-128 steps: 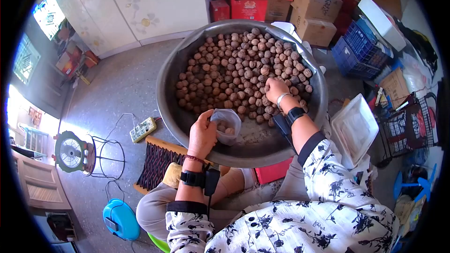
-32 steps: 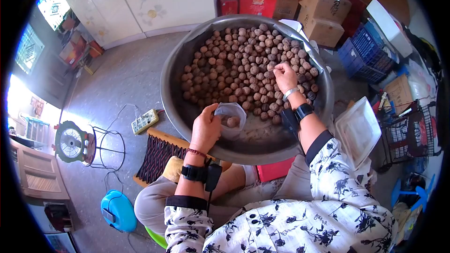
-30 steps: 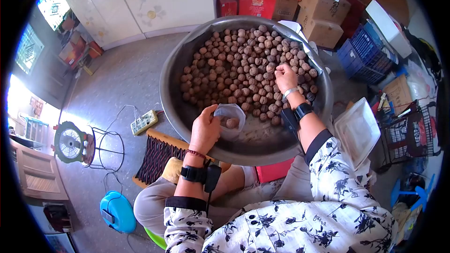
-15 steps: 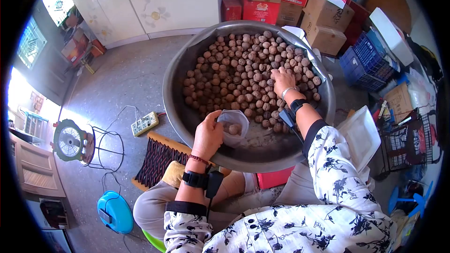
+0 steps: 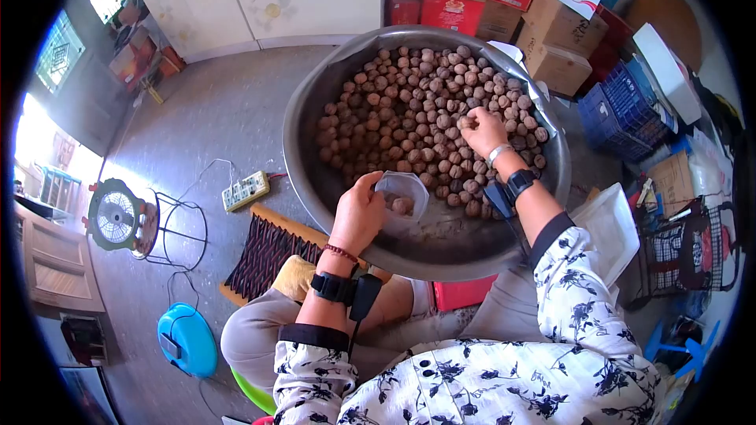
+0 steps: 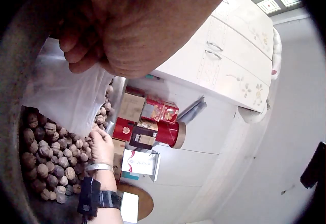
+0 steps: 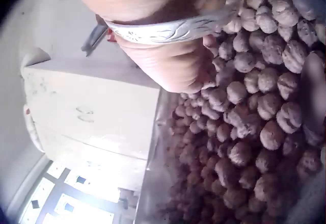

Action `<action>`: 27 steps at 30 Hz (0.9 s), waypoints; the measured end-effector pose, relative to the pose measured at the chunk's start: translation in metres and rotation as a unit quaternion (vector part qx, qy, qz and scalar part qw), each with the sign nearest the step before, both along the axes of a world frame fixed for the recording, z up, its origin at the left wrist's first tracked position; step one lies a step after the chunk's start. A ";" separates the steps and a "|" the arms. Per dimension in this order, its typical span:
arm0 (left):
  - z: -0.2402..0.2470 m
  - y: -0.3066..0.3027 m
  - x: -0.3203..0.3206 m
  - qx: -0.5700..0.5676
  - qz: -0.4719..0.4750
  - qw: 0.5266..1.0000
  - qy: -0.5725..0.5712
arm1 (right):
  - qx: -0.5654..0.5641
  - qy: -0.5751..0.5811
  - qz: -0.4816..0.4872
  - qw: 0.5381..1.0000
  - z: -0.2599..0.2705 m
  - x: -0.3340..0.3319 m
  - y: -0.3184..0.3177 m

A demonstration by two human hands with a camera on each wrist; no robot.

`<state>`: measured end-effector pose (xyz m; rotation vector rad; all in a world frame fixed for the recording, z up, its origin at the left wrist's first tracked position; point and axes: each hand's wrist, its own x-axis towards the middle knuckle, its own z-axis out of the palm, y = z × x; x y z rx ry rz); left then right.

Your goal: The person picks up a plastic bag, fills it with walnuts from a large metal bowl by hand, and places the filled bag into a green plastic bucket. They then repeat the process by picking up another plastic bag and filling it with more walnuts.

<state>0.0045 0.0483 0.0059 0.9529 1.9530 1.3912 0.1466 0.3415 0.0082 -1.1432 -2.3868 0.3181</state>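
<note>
A wide metal basin [image 5: 296,189] holds a heap of walnuts [image 5: 409,122]. At its near left side my left hand [image 5: 357,212] grips the rim of a clear plastic bag [image 5: 411,189] with a few walnuts in the bottom. In the left wrist view the bag [image 6: 71,94] hangs from the curled fingers over the heap. My right hand [image 5: 484,132] is low over the right part of the heap, its fingers curled and pinching a walnut at the fingertips. In the right wrist view the bangle and wrist cover most of that hand [image 7: 173,63], and its fingertips are hidden.
Cardboard and red boxes [image 5: 557,69] stand behind the basin, with blue crates [image 5: 622,114] to the right. A white plastic tub [image 5: 606,228] leans by the basin's right side. On the left are a woven stool [image 5: 272,256], a power strip [image 5: 246,191] and a fan [image 5: 116,216].
My right hand reached down among the walnuts with spread fingers half a second ago; now its fingers are drawn together. The left hand keeps hold of the bag. The head view has shifted slightly.
</note>
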 end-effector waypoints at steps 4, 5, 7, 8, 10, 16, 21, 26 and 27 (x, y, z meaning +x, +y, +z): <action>-0.008 0.002 -0.002 0.003 0.010 1.000 0.016 | -0.146 0.107 0.115 0.977 0.022 0.001 -0.037; -0.007 0.003 -0.002 0.004 0.010 1.000 0.015 | -0.142 0.138 0.167 0.966 0.030 0.000 -0.049; -0.004 0.003 -0.002 -0.001 0.010 1.000 0.016 | -0.162 0.169 0.224 0.946 0.046 0.000 -0.075; -0.004 0.003 -0.002 0.001 0.010 1.000 0.015 | -0.168 0.152 0.243 0.943 0.056 0.000 -0.087; -0.003 0.003 -0.002 -0.011 0.007 1.000 0.017 | -0.180 0.165 0.282 0.928 0.055 0.000 -0.100; 0.011 0.003 0.001 -0.030 0.005 0.999 -0.034 | -0.234 0.173 0.293 0.911 0.061 -0.002 -0.111; -0.001 0.004 -0.001 -0.014 0.005 1.000 0.004 | -0.168 0.181 0.143 0.958 0.030 0.004 -0.048; -0.008 0.006 -0.002 0.012 0.008 0.999 0.030 | -0.120 0.099 0.037 0.987 0.001 0.013 -0.008; -0.005 0.005 -0.002 0.004 0.009 1.000 0.016 | -0.106 0.063 0.014 0.992 -0.004 0.014 -0.003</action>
